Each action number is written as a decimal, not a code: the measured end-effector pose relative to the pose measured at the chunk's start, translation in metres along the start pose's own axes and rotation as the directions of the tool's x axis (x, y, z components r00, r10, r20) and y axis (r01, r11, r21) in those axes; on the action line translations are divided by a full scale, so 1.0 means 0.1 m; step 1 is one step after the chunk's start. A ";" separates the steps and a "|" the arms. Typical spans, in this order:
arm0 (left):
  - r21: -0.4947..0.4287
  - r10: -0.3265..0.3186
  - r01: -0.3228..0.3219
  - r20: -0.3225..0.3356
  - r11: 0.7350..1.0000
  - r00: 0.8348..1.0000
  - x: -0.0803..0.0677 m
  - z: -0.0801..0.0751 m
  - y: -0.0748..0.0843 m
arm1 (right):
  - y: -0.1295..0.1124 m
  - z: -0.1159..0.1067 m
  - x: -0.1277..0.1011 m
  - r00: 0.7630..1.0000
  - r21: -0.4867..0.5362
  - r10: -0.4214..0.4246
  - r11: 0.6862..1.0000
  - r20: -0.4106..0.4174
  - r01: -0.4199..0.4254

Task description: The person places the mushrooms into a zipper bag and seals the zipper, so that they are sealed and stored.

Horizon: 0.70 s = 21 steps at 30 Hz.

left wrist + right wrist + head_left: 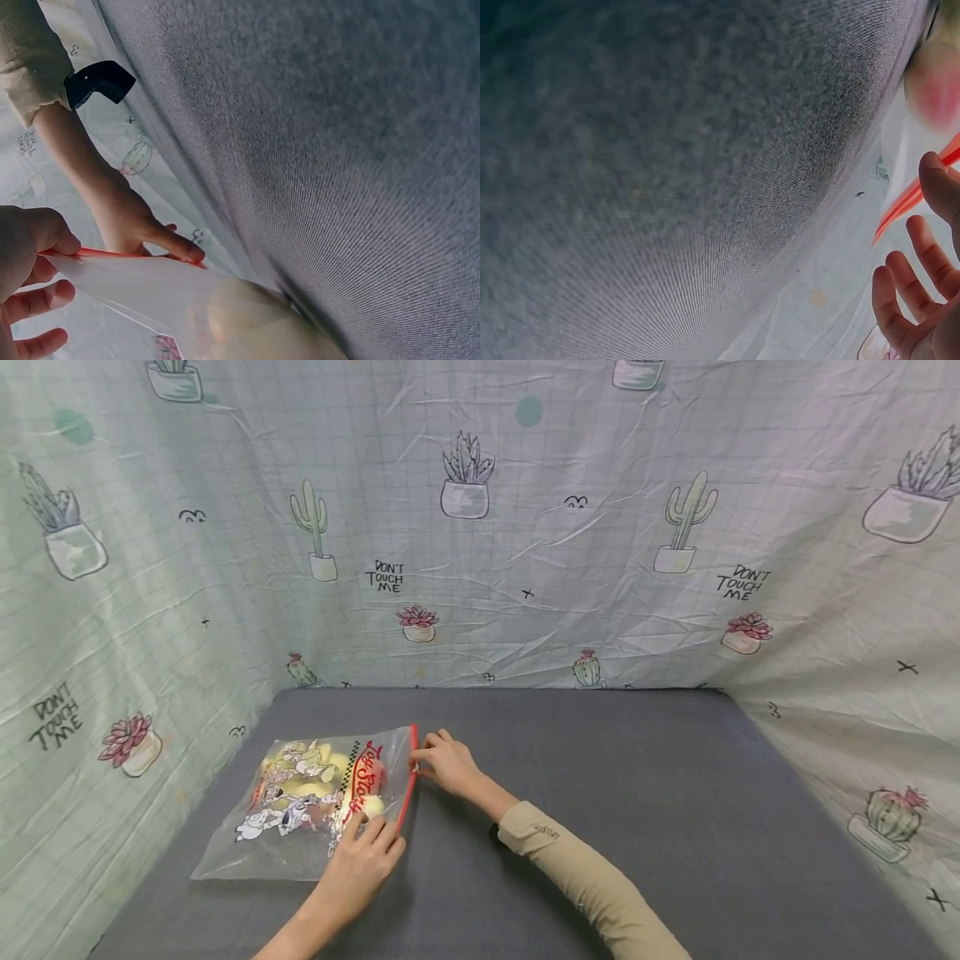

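Observation:
A clear zip bag (232, 852) printed with "Toy Story" and cartoon figures lies on the left of the dark surface. Rounded yellowish and pinkish things (311, 768) show through its plastic; their kind is unclear. Along its right side runs a red zip edge (406, 806). My left hand (362, 860) pinches the near end of that edge between thumb and finger, the other fingers loosely spread in the left wrist view. Farther along, my right hand (450, 766) pinches the red edge too, its thumb (939, 184) against the strip in the right wrist view.
A dark grey cloth-covered surface (637, 793) extends to the right of the bag. A pale curtain (525, 552) with printed cacti and succulents hangs at the back and both sides. A beige sleeve (577, 868) covers the right forearm.

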<state>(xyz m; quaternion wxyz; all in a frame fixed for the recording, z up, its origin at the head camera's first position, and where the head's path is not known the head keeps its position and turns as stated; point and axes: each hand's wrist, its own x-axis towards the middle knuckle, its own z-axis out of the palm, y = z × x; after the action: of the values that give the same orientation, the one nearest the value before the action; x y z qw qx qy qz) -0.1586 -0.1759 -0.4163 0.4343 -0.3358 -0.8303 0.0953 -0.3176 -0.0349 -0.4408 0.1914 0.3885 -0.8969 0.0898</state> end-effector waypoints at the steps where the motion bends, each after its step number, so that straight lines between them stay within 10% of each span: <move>1: 0.002 0.002 -0.002 0.002 1.000 1.000 0.00 0.00 0.00 | 0.00 0.00 0.00 1.000 0.000 0.004 1.000 0.004 -0.004; 21: 0.009 -0.005 0.005 -0.008 1.000 1.000 -0.05 -0.05 0.03 | 0.05 0.06 0.07 0.997 0.005 0.073 0.997 0.010 -0.073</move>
<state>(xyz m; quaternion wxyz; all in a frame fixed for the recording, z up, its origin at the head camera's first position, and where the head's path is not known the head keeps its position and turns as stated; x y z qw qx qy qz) -0.1511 -0.1778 -0.4181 0.4395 -0.3324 -0.8289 0.0965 -0.3275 -0.0385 -0.4435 0.1823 0.3563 -0.9113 0.0972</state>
